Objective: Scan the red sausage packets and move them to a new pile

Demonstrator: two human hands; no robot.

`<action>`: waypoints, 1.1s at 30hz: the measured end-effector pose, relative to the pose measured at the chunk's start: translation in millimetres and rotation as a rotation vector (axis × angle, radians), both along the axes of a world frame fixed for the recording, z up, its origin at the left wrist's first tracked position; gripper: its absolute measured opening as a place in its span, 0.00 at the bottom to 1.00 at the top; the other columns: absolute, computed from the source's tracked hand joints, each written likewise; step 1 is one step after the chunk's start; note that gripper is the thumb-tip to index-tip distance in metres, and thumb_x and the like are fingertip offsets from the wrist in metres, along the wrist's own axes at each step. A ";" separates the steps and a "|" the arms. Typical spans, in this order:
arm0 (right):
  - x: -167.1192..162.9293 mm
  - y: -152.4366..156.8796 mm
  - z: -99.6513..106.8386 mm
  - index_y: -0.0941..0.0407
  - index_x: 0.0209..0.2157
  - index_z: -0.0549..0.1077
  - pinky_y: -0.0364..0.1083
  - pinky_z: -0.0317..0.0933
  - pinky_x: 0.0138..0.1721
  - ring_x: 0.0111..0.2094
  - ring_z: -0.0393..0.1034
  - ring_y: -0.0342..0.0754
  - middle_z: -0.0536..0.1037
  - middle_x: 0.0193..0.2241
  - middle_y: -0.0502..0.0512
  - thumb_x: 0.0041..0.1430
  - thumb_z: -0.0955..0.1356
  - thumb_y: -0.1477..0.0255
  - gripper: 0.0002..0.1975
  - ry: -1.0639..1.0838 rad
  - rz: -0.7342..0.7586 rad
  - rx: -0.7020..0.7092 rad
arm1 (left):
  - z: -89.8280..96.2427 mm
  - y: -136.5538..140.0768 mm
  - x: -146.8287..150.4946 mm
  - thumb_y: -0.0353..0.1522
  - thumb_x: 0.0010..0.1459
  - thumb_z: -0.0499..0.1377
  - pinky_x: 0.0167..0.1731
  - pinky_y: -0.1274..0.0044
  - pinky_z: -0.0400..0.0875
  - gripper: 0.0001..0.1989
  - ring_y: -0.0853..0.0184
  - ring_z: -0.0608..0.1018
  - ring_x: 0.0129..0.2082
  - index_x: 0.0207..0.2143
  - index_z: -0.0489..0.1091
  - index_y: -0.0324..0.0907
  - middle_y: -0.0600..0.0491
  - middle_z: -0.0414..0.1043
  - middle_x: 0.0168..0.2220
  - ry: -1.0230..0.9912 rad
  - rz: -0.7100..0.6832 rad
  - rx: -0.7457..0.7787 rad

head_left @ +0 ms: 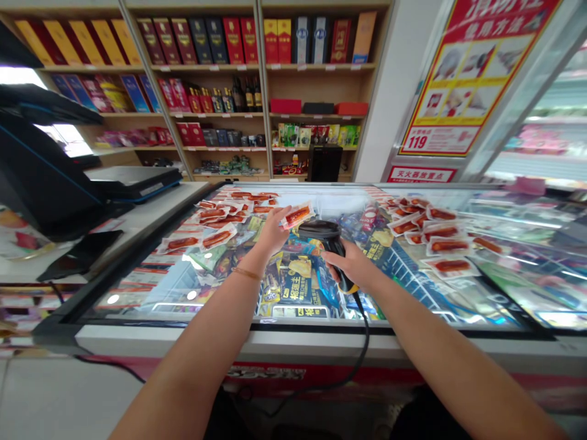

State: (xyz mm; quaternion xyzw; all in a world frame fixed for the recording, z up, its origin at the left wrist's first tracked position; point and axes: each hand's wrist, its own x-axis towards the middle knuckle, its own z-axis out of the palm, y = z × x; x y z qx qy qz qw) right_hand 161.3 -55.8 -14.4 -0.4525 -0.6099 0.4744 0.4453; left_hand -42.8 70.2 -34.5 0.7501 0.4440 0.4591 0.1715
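Observation:
My left hand is closed on the end of a sausage pack, a reddish sausage in clear plastic, held above the glass freezer lid. Wrapped round the handle of a black barcode scanner is my right hand. The scanner's head is just right of the pack and seems apart from it. Its cable hangs over the freezer's front edge. A heap of sausage packs lies on the glass to the left, and another group of packs lies to the right.
Under the glass are bagged frozen goods and wire baskets. At left, a counter carries a scale and a dark terminal. Shelves of boxes and bottles stand behind. A black box-shaped object rises beyond the freezer.

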 end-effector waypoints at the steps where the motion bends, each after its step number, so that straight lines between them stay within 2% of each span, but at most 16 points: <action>1: 0.1 0.2 -0.3 0.54 0.32 0.63 0.42 0.56 0.15 0.12 0.60 0.40 0.66 0.15 0.42 0.53 0.69 0.64 0.11 0.002 0.000 -0.001 | 0.3 -0.1 -0.1 0.17 0.46 0.52 0.53 0.74 0.68 0.35 0.63 0.67 0.57 0.58 0.64 0.41 0.46 0.61 0.55 -0.004 -0.002 0.004; 6: 0.6 -0.3 0.0 0.54 0.32 0.63 0.41 0.56 0.15 0.12 0.60 0.40 0.67 0.16 0.42 0.53 0.68 0.65 0.11 -0.001 -0.001 0.000 | 1.3 0.0 0.7 0.17 0.46 0.52 0.50 0.75 0.71 0.35 0.62 0.67 0.57 0.59 0.64 0.39 0.43 0.58 0.57 -0.015 -0.016 -0.031; 10: -0.4 -0.3 1.1 0.55 0.32 0.64 0.41 0.56 0.14 0.12 0.60 0.39 0.67 0.16 0.42 0.52 0.69 0.65 0.11 0.033 -0.007 0.001 | -1.5 0.2 2.6 0.17 0.45 0.53 0.50 0.75 0.71 0.35 0.62 0.67 0.58 0.58 0.65 0.39 0.45 0.61 0.54 -0.034 -0.019 -0.026; 14: 3.5 3.6 4.8 0.55 0.33 0.64 0.40 0.56 0.14 0.12 0.60 0.39 0.68 0.17 0.42 0.50 0.70 0.65 0.12 0.153 -0.058 -0.042 | -6.7 -4.2 8.6 0.18 0.44 0.54 0.49 0.73 0.72 0.35 0.63 0.71 0.54 0.58 0.65 0.40 0.45 0.60 0.55 -0.067 -0.036 -0.118; 17: 18.1 4.0 15.0 0.55 0.33 0.65 0.40 0.57 0.14 0.13 0.61 0.39 0.68 0.17 0.43 0.48 0.71 0.65 0.13 0.252 -0.129 -0.085 | -10.0 -8.2 19.7 0.19 0.43 0.56 0.50 0.72 0.71 0.35 0.62 0.72 0.52 0.57 0.66 0.42 0.46 0.63 0.54 -0.060 -0.032 -0.144; 20: 49.1 -1.0 28.4 0.55 0.33 0.66 0.40 0.57 0.13 0.13 0.61 0.39 0.67 0.16 0.44 0.48 0.71 0.67 0.12 0.268 -0.218 -0.102 | -9.7 -7.9 39.8 0.19 0.43 0.56 0.51 0.71 0.71 0.35 0.61 0.73 0.52 0.56 0.68 0.43 0.46 0.64 0.54 -0.034 -0.059 -0.136; 25: 131.4 -13.5 41.0 0.56 0.30 0.66 0.40 0.57 0.13 0.14 0.61 0.39 0.68 0.17 0.46 0.48 0.72 0.69 0.11 0.227 -0.407 -0.064 | 8.9 -2.9 103.3 0.19 0.44 0.55 0.51 0.71 0.71 0.34 0.61 0.72 0.52 0.56 0.68 0.41 0.45 0.65 0.54 0.066 -0.166 -0.105; 29: 197.0 -24.4 44.0 0.57 0.28 0.67 0.41 0.58 0.13 0.14 0.61 0.40 0.69 0.16 0.48 0.49 0.72 0.71 0.10 0.252 -0.597 -0.075 | 30.1 -2.0 182.9 0.18 0.44 0.56 0.54 0.71 0.68 0.33 0.61 0.72 0.52 0.55 0.69 0.39 0.45 0.66 0.52 0.107 -0.299 -0.025; 33: 241.2 -36.5 42.3 0.57 0.27 0.65 0.40 0.58 0.13 0.13 0.61 0.40 0.68 0.16 0.47 0.50 0.71 0.73 0.09 0.298 -0.731 -0.061 | 35.1 1.9 269.7 0.19 0.45 0.58 0.54 0.63 0.67 0.30 0.56 0.72 0.51 0.53 0.71 0.40 0.44 0.70 0.49 0.063 -0.455 0.087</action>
